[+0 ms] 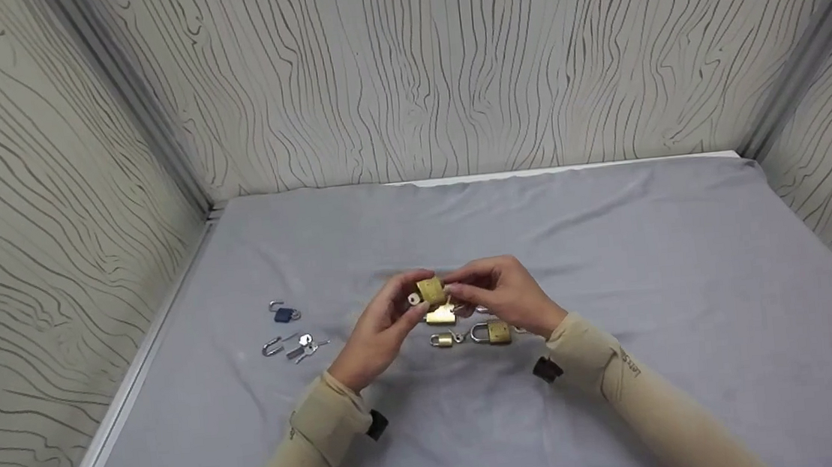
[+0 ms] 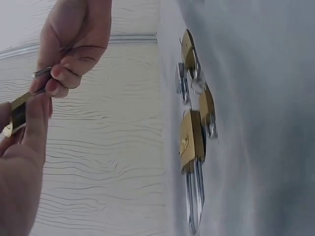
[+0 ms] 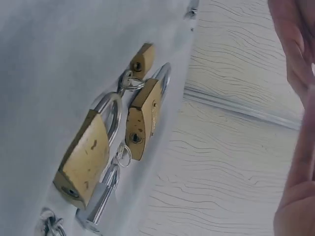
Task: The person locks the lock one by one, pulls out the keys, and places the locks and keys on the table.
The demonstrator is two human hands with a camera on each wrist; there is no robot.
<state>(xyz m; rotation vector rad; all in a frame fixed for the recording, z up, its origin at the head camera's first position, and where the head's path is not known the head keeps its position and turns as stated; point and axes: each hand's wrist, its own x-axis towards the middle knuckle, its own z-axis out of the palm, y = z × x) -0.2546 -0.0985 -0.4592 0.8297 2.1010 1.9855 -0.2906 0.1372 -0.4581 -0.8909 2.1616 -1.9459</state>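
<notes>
My left hand (image 1: 383, 330) grips a brass padlock (image 1: 431, 291) between thumb and fingers, lifted above the cloth. A key (image 1: 413, 299) sticks out on the padlock's left side. At its other side, my right hand (image 1: 507, 289) pinches the padlock's steel shackle (image 2: 42, 73), which its fingers partly cover. Below the hands lie several padlocks, among them a long-shackled brass padlock (image 2: 191, 140), a worn brass padlock (image 3: 86, 160) and a silver padlock (image 3: 97, 204). A small brass padlock (image 1: 442, 340) rests nearest to me, beside a key (image 1: 459, 338).
To the left on the grey cloth (image 1: 652, 258) lie a blue padlock (image 1: 286, 315), a loose shackle (image 1: 272, 346) and a cluster of keys (image 1: 307, 346). Patterned panels (image 1: 417, 75) wall in the table at the back and sides.
</notes>
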